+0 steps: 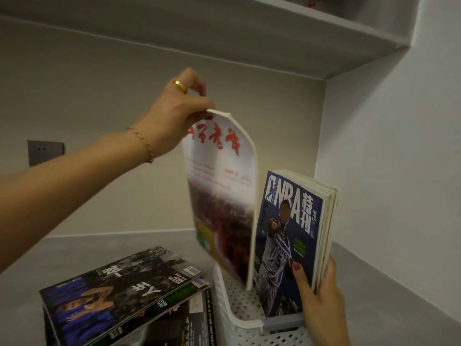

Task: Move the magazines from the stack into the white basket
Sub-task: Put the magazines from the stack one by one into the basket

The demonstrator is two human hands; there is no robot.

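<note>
My left hand (178,113) pinches the top edge of a white magazine with red characters (222,196), which hangs upright with its lower end inside the white perforated basket (239,310). My right hand (319,295) grips several upright magazines standing in the basket, the front one a blue NBA magazine (287,240), thumb on its cover. A stack of dark-covered magazines (119,295) lies flat to the left of the basket.
Everything sits on a grey counter (87,253) in a corner, with walls behind and to the right. A shelf (274,41) runs overhead. A dark wall socket (45,152) is on the back wall at the left.
</note>
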